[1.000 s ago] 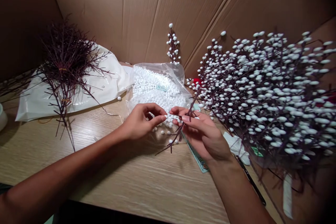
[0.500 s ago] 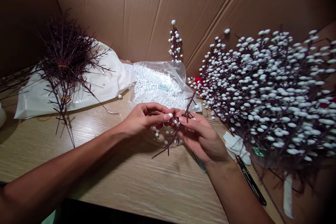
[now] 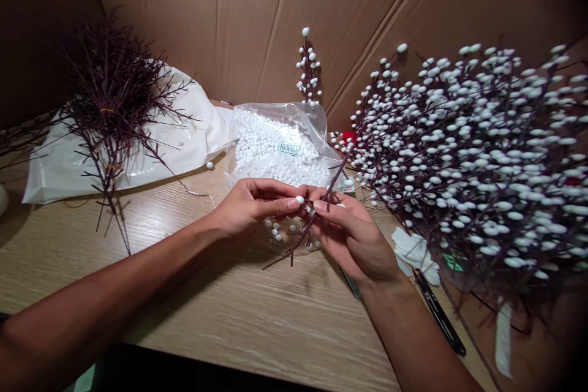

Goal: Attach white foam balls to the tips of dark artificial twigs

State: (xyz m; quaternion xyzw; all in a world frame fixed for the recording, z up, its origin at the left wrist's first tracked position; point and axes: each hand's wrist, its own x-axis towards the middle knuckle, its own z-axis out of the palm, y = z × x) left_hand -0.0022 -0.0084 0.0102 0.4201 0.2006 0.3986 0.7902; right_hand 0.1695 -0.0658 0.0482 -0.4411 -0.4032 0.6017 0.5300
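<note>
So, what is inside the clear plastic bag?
Small white balls are inside the clear plastic bag; the left hand and right hand hide part of its near side.

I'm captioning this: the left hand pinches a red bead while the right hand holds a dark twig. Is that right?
Wrong colour: in the head view, the left hand pinches a white bead while the right hand holds a dark twig.
</note>
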